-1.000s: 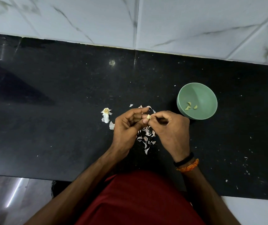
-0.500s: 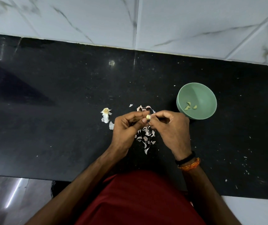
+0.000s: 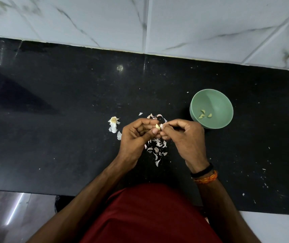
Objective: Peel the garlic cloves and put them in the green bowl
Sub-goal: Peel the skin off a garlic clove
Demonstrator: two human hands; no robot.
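A small pale garlic clove [image 3: 157,126] sits between both hands above the black counter. My left hand [image 3: 136,137] pinches it with thumb and curled fingers. My right hand [image 3: 184,137] pinches a bit of white skin at the clove's right side. The green bowl [image 3: 215,100] stands on the counter just right of my right hand, with three peeled cloves [image 3: 204,114] inside.
Loose garlic skins [image 3: 156,149] lie under and behind my hands. A garlic root stub with white skin [image 3: 113,124] lies left of my left hand. The black counter [image 3: 52,120] ends at a white tiled wall [image 3: 140,23]. Small crumbs dot the counter's right side.
Both hands have stayed almost in place, working the clove between the fingertips. More of the bare clove shows now.
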